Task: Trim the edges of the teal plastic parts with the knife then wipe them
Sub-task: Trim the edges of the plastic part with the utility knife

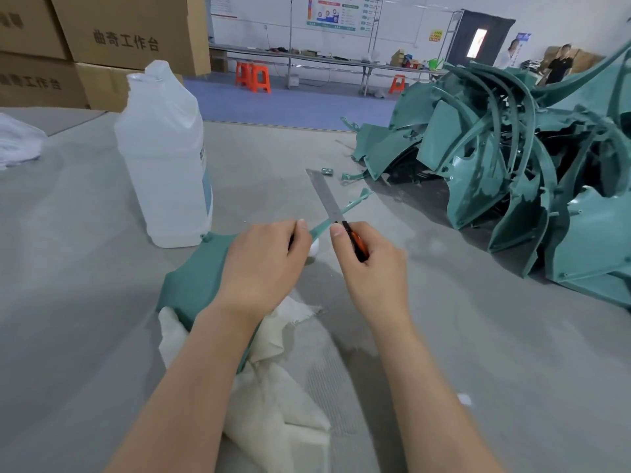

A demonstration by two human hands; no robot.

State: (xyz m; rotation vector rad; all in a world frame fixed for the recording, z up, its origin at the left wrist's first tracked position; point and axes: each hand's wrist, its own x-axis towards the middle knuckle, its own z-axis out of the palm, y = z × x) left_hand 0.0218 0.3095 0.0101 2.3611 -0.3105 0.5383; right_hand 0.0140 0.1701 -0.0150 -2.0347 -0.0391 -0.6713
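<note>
My left hand (264, 264) grips a teal plastic part (194, 281) that lies on the grey table; the part's thin arm (351, 203) sticks out to the upper right. My right hand (368, 268) grips an orange and black utility knife (356, 242). Its long steel blade (324, 194) crosses the thin arm just past my left thumb. A cream cloth (283, 404) lies under the part and my left forearm.
A large translucent plastic bottle (164, 158) stands just left of the part. A heap of teal plastic parts (505, 172) fills the table's right side. Cardboard boxes (102, 46) are stacked at the back left. Two people stand far off at the right.
</note>
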